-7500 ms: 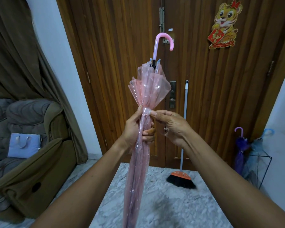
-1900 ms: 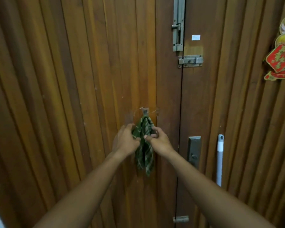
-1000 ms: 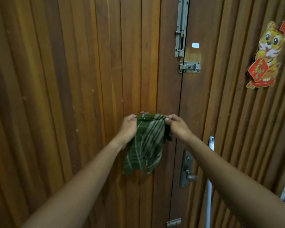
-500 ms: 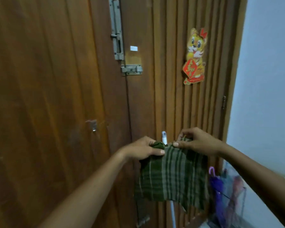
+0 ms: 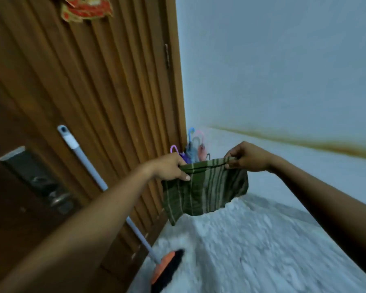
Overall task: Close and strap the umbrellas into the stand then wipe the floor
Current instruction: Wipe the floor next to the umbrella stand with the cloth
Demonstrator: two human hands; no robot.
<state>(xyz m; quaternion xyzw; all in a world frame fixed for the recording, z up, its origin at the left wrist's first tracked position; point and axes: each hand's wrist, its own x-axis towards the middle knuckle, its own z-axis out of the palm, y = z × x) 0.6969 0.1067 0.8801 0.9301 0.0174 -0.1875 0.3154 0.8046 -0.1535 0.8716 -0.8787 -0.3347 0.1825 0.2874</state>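
Beside the door, three closed umbrellas (image 5: 191,152) already stand in the corner, while left hand (image 5: 171,168) and right hand (image 5: 246,156) pinch the green cloth (image 5: 205,190) above the unwiped floor (image 5: 251,250).

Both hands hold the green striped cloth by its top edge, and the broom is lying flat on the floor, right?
Not quite. The head view shows the broom leaning against the wooden door, only its bristle end on the floor. The left hand and right hand do hold the green striped cloth by its top edge.
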